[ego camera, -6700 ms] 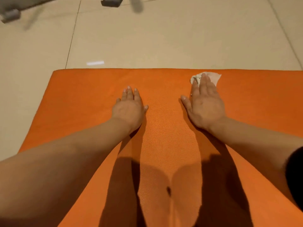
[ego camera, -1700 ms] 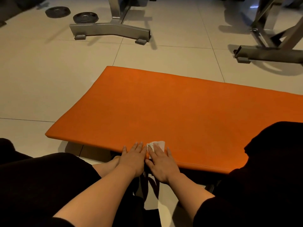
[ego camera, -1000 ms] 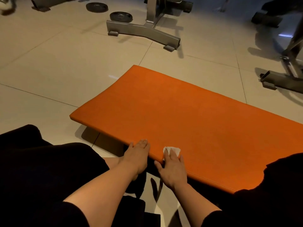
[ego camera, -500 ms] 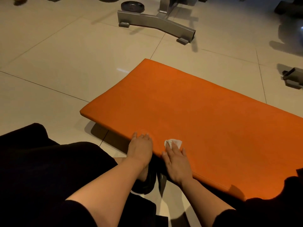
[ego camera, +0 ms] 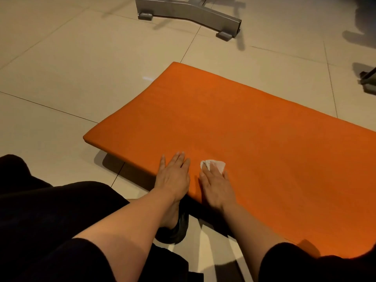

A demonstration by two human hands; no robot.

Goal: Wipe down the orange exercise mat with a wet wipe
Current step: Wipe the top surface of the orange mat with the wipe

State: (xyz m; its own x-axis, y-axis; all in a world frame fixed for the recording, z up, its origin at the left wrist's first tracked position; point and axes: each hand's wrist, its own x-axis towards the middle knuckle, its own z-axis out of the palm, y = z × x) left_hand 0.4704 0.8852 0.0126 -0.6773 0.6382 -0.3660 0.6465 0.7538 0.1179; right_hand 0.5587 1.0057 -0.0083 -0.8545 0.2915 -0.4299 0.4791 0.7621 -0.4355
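Item: orange exercise mat. It lay on a pale tiled floor, with its long axis running from the left corner nearest the person away toward the right edge of view, where it passed out of frame. The short end faced left and slightly away. The near long edge stood raised off the tiles, with shadow beneath it, and passed over the person's foot in a black sandal.

Item: wet wipe. White and crumpled, it sat on the mat's top surface close to the near long edge, toward the left end. Part of it lay under the fingertips; the rest showed beyond them.

Item: right hand. Palm down on the mat, fingers straight and close together, it pressed the wipe flat against the surface rather than pinching it.

Item: left hand. Palm down on the mat just beside the right hand, its fingers were straight and slightly spread, holding nothing. It lay at the near edge, with the wrist past the edge.

Item: forearms, bare, reaching in from the lower part of view; black sleeves and black clothing filled the lower left and lower right.

Item: grey metal equipment base. It stood on the tiles well beyond the mat's far corner, resting on small feet. A second piece of equipment showed partly at the right edge.
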